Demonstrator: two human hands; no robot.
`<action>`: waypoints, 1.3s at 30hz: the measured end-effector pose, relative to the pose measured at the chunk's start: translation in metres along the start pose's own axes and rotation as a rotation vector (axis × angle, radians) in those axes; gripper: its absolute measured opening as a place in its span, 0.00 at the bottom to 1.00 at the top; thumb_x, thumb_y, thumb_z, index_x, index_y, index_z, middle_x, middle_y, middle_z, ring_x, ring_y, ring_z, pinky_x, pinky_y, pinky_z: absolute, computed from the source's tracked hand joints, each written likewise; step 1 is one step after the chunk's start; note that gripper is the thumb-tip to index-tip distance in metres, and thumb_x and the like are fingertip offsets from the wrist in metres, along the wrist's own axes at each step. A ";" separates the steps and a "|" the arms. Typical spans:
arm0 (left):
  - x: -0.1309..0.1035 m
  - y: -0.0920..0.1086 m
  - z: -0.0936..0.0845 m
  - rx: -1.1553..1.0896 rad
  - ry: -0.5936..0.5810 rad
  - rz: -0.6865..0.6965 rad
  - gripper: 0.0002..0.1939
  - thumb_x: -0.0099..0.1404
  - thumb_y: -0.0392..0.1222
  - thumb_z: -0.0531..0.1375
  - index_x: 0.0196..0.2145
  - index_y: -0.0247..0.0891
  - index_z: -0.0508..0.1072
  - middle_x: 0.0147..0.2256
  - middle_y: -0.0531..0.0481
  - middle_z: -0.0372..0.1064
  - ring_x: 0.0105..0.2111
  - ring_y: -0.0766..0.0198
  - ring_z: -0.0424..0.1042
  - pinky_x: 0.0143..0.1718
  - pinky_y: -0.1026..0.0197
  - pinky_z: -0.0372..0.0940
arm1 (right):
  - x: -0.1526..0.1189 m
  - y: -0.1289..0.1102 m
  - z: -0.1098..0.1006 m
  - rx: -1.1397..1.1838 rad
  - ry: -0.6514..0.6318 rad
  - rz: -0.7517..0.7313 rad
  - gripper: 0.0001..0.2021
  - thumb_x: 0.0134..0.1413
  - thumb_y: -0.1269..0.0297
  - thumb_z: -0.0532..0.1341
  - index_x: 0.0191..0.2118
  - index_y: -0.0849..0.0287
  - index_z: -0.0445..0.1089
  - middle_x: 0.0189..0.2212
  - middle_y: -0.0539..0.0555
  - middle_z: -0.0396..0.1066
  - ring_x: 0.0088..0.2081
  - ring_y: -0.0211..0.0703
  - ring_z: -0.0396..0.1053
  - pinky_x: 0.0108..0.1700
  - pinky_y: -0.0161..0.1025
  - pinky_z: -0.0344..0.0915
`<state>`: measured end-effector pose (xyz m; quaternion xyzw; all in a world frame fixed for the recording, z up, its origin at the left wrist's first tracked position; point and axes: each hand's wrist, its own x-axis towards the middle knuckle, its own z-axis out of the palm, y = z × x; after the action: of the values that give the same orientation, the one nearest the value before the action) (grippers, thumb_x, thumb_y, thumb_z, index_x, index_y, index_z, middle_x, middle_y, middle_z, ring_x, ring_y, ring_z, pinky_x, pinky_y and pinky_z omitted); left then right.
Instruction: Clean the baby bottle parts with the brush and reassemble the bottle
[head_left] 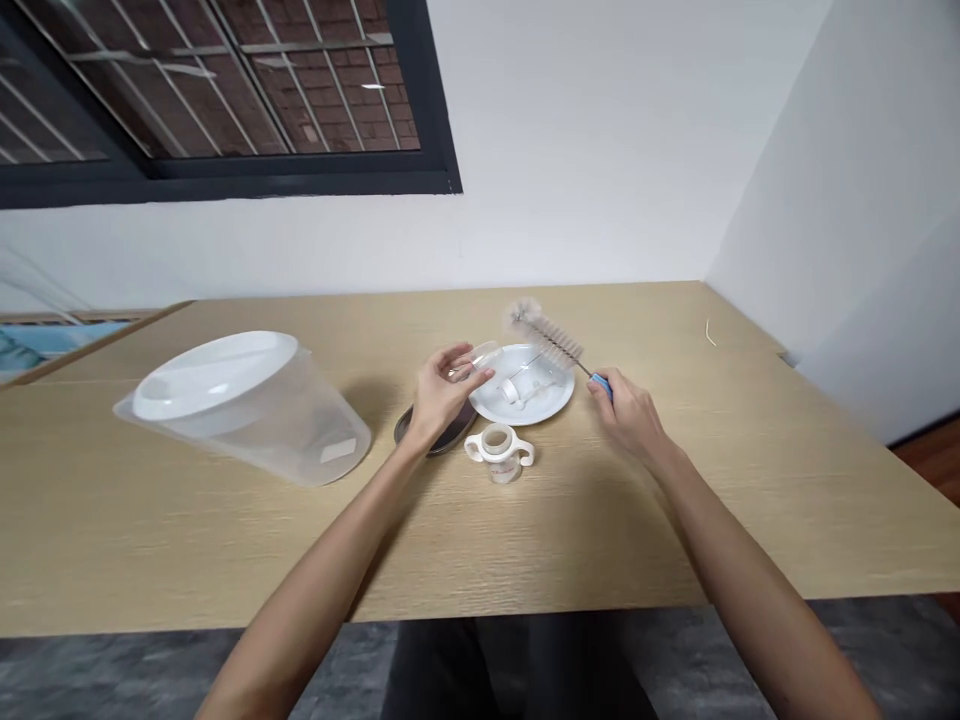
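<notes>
My left hand [442, 392] grips a small clear plastic cap [486, 355], its open end toward the right. In my right hand [628, 412] is a bottle brush [553, 340], held by its blue handle with the pale bristles pointing up and left. Beneath the brush sits a white plate [544, 408] with small white bottle parts [511, 391] on it. Closer to me, a small baby bottle with two white handles [501, 452] stands upright without a lid. Under my left hand lies a dark oval dish [452, 436], partly hidden by the hand.
A large translucent pitcher with a white lid [262, 420] stands on the left of the wooden table [585, 540]. A thin pale strip [709, 332] lies at the far right. The wall and a barred window [247, 90] rise behind the table.
</notes>
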<state>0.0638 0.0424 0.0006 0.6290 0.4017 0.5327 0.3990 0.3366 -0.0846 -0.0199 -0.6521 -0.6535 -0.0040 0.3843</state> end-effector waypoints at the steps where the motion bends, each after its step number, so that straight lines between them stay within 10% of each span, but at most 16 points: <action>1: -0.002 -0.003 0.000 -0.029 0.010 -0.014 0.33 0.45 0.49 0.77 0.48 0.34 0.76 0.56 0.36 0.73 0.55 0.50 0.75 0.60 0.47 0.70 | -0.002 -0.004 0.002 0.005 -0.005 -0.017 0.22 0.71 0.48 0.45 0.47 0.57 0.70 0.38 0.59 0.78 0.38 0.51 0.75 0.38 0.41 0.63; 11: -0.020 -0.004 -0.010 -0.154 0.098 -0.023 0.33 0.45 0.49 0.77 0.47 0.37 0.74 0.49 0.39 0.77 0.43 0.54 0.80 0.52 0.47 0.75 | -0.013 -0.022 0.014 -0.059 -0.009 -0.128 0.21 0.71 0.49 0.46 0.45 0.55 0.72 0.35 0.59 0.79 0.33 0.49 0.76 0.33 0.40 0.63; 33: -0.030 -0.020 -0.005 -0.296 0.052 0.058 0.31 0.48 0.45 0.77 0.47 0.37 0.71 0.53 0.38 0.75 0.55 0.49 0.76 0.59 0.45 0.71 | -0.017 -0.008 0.016 -0.016 0.096 -0.337 0.14 0.72 0.58 0.52 0.46 0.59 0.73 0.32 0.54 0.79 0.28 0.40 0.75 0.32 0.35 0.66; 39: -0.030 -0.021 -0.007 -0.265 0.060 0.083 0.32 0.50 0.46 0.76 0.50 0.36 0.72 0.53 0.38 0.75 0.53 0.50 0.77 0.59 0.44 0.71 | -0.014 -0.002 0.005 -0.051 0.238 -0.202 0.15 0.72 0.57 0.52 0.45 0.60 0.73 0.32 0.55 0.79 0.28 0.40 0.74 0.31 0.36 0.66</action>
<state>0.0522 0.0230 -0.0290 0.5706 0.3131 0.6156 0.4443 0.3307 -0.0937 -0.0297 -0.5876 -0.6651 -0.1364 0.4402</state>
